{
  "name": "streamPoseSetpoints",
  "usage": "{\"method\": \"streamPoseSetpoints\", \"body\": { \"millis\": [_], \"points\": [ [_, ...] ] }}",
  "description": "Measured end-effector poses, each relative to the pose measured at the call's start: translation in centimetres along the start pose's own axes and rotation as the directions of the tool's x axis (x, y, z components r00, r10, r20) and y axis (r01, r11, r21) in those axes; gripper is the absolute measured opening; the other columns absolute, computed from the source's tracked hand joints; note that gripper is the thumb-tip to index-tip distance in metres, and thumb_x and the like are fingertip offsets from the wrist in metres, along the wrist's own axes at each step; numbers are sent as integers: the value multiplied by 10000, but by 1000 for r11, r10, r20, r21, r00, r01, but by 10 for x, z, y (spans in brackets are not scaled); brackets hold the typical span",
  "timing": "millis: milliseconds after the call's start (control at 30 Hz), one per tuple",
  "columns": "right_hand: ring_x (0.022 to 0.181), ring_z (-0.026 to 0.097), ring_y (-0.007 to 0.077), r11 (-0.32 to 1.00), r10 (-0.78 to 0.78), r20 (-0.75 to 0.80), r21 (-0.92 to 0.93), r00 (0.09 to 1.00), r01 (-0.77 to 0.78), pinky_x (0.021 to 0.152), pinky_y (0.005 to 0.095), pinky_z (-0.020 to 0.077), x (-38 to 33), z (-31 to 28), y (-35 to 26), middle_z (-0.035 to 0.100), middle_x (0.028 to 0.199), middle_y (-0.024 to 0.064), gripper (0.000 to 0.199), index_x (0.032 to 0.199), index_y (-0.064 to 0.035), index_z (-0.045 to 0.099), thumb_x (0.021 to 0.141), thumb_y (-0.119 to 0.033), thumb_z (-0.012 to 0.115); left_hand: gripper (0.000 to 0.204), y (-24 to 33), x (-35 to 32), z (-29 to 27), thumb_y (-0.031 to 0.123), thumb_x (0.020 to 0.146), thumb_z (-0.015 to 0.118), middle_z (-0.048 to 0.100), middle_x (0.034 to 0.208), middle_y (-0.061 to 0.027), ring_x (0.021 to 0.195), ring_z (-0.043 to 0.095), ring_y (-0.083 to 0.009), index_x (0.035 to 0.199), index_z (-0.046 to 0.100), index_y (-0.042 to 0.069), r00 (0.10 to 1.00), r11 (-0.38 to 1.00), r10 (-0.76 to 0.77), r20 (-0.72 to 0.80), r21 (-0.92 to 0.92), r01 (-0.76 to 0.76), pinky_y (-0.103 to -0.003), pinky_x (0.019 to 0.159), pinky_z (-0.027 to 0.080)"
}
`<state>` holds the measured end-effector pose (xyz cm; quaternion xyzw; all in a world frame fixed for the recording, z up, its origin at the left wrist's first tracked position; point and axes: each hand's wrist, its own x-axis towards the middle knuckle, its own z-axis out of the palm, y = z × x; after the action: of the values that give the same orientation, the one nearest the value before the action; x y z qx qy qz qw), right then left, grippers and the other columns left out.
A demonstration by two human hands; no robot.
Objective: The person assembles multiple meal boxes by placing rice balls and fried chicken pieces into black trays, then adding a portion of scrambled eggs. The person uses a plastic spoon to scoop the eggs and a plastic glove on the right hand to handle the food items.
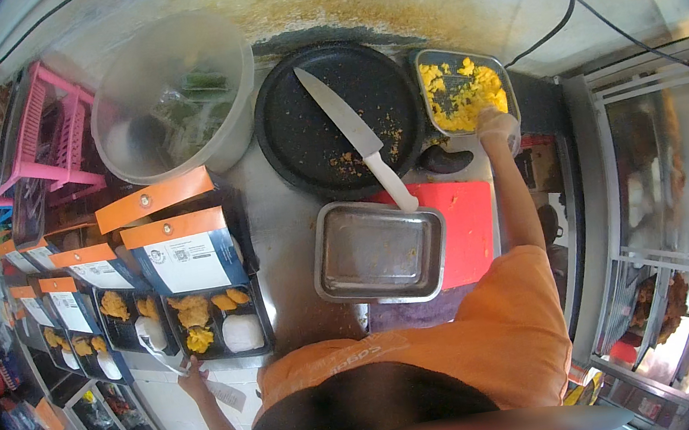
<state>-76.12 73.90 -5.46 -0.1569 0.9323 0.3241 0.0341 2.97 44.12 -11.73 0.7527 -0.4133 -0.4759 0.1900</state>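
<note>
My right hand (496, 124) reaches into a rectangular container (439, 57) of yellow scrambled egg (461, 109) at the back right. Its fingers are down at the egg and hard to make out. My left hand (194, 377) is at the front edge of an open black meal box (263, 337), its fingers closed near the end of a thin white strip (163, 361). That box holds fried pieces (191, 309), a little yellow egg (199, 339) and a white rice mound (243, 333). A printed paper slip (228, 395) shows beside my left hand.
A white-handled knife (340, 113) lies across a round black pan (288, 148). In front are a metal tray (380, 254) and a red board (470, 233). A large translucent tub (246, 97) stands at the back left, near several open-lidded meal boxes (95, 269). A glass cabinet (660, 165) borders the right.
</note>
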Motion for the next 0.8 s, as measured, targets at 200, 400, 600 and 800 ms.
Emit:
{"method": "streamPoseSetpoints", "body": {
  "millis": [200,400,600,800],
  "points": [
    [834,700,247,976,-6,-226,211,974,55,682,374,556,30,52,7,717,887,94,189,826,-119,729,825,-213,566,465,6,-3,2,231,820,747,648,776,-75,554,518,-88,1164,562,-21,1000,1000,4,-26,31,-4,-214,484,431],
    [829,689,297,887,-461,-49,-41,886,460,684,409,541,108,107,29,699,895,150,228,875,-94,719,852,-176,508,418,4,-5,3,203,835,731,643,764,-73,554,530,-88,1148,565,-19,998,998,58,-9,-32,-58,-212,473,437],
    [834,650,373,718,-547,-402,225,734,658,738,446,522,99,71,-24,673,904,191,214,924,-45,647,868,-173,485,438,2,0,1,206,831,735,640,758,-88,546,533,-90,1152,560,-36,998,998,49,33,-34,-48,-212,479,446],
    [812,610,364,675,-554,-456,245,697,696,704,429,492,56,-8,-43,605,801,185,282,979,-18,593,899,-277,517,451,4,-1,3,186,830,736,636,756,-106,524,528,-99,1165,547,-50,999,998,48,24,-47,-46,-214,463,434]
  ]
}}
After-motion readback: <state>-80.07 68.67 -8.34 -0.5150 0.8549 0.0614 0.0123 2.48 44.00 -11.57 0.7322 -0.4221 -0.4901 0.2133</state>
